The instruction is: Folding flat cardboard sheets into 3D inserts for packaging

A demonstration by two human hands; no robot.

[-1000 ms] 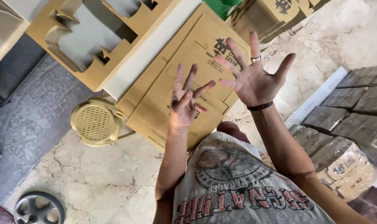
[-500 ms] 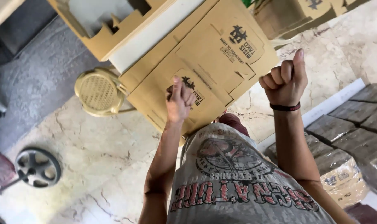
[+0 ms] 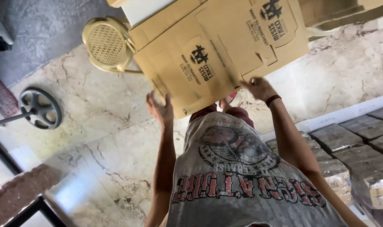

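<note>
On the left of the view a dark wheel with spokes lies on the pale marble floor, close to the floor's left edge where the stone meets a grey patch. Further right, near the top, a round cream plastic fan with a mesh face rests on the floor, touching the left edge of the cardboard.

The person's left hand comes next. Its fingers are spread and the palm presses the lower left corner of a flat brown cardboard box with dark printed marks. The fingers are apart, not wrapped round anything; the hand seems to steady that corner so the sheet does not slip.

The flat box lies on top of other flat boxes on the floor, at the top middle of the view, just past the person's grey printed shirt.

The right hand, with a dark band on its wrist, is at the bottom edge of the same box, beside a cut-out flap. Its fingers are curled in and look pinched on that edge, likely for grip.

On the far right, wrapped dark packs sit in rows beside a white strip.
</note>
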